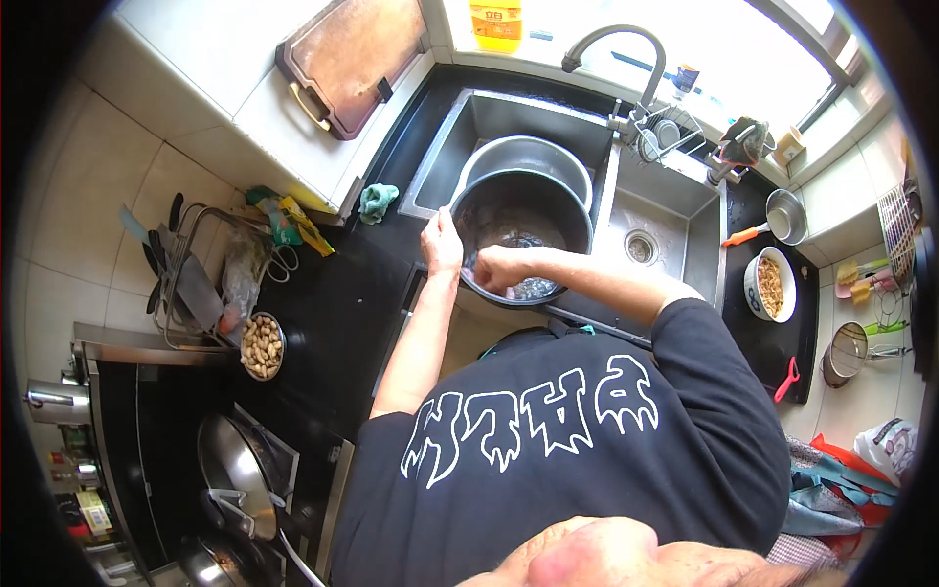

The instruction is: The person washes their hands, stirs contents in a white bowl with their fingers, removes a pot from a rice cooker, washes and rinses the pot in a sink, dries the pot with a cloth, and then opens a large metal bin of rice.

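A dark round pot with water in it is tilted over the near edge of the left sink basin. My left hand grips the pot's rim on its left side. My right hand reaches down inside the pot near its front wall, its fingers curled; whether they hold something at the pinkish patch there cannot be told. Behind the pot, a grey metal basin rests in the left sink basin. The curved faucet stands behind the sink, above the divide between the two basins.
On the left counter are a green cloth, a knife rack and a bowl of peanuts. A wok sits on the stove. To the right are the second sink basin, a strainer with orange handle, a food bowl and a red peeler.
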{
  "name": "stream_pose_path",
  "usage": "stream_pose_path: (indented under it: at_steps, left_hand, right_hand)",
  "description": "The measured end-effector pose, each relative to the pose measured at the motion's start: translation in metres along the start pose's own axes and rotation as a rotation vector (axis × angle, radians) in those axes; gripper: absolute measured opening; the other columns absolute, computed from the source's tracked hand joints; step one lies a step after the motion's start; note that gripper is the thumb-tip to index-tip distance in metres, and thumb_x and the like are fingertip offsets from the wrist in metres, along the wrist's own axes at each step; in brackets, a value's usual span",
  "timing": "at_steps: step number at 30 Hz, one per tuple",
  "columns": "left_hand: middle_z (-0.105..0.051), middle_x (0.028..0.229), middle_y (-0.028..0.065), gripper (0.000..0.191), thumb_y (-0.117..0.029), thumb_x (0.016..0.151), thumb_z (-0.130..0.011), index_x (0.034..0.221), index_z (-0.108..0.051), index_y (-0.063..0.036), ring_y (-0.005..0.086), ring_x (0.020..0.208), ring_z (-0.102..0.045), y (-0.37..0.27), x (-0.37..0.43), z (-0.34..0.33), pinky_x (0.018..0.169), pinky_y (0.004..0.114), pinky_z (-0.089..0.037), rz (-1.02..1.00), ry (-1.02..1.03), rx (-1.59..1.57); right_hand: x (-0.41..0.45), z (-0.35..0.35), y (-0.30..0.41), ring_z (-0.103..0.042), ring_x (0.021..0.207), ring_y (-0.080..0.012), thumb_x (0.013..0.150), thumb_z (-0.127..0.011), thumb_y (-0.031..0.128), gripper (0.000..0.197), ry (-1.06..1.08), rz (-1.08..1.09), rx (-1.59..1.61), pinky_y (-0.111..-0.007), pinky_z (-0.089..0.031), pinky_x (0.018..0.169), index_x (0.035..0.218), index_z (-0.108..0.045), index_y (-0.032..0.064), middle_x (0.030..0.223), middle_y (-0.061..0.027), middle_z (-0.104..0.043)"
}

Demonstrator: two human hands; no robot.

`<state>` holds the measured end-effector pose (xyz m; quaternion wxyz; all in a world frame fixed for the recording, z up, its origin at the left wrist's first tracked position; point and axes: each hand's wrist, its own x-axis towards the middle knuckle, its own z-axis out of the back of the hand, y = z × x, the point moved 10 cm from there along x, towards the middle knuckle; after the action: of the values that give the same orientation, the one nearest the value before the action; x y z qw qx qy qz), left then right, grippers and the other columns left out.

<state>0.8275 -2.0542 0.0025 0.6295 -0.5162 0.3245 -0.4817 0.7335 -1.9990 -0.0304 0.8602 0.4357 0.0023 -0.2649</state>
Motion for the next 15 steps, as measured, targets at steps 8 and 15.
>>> stream_pose_path:
  at_steps: [8,15]
  left_hand:
    - [-0.067,0.103,0.0156,0.046,-0.033,0.101,-0.037,0.112,-0.063,0.0032,0.0233,0.097,-0.062,0.005,-0.002,-0.007,0.086,0.033,-0.047,0.13,0.103,-0.022]
    - [-0.066,0.104,0.022,0.048,-0.035,0.1,-0.038,0.111,-0.062,0.0049,0.0307,0.1,-0.062,-0.01,-0.004,0.002,0.086,0.036,-0.046,0.041,0.086,0.089]
  right_hand:
    - [-0.015,0.125,-0.004,-0.067,0.07,-0.0333,0.077,-0.063,0.014,0.016,-0.91,-0.026,0.085,-0.037,-0.053,0.068,0.084,-0.069,0.0015,0.073,-0.0189,-0.065]
    - [-0.037,0.162,-0.005,-0.069,0.069,-0.0267,0.082,-0.064,0.014,0.017,-1.058,-0.129,-0.102,-0.032,-0.055,0.066,0.089,-0.068,-0.001,0.076,-0.0173,-0.068]
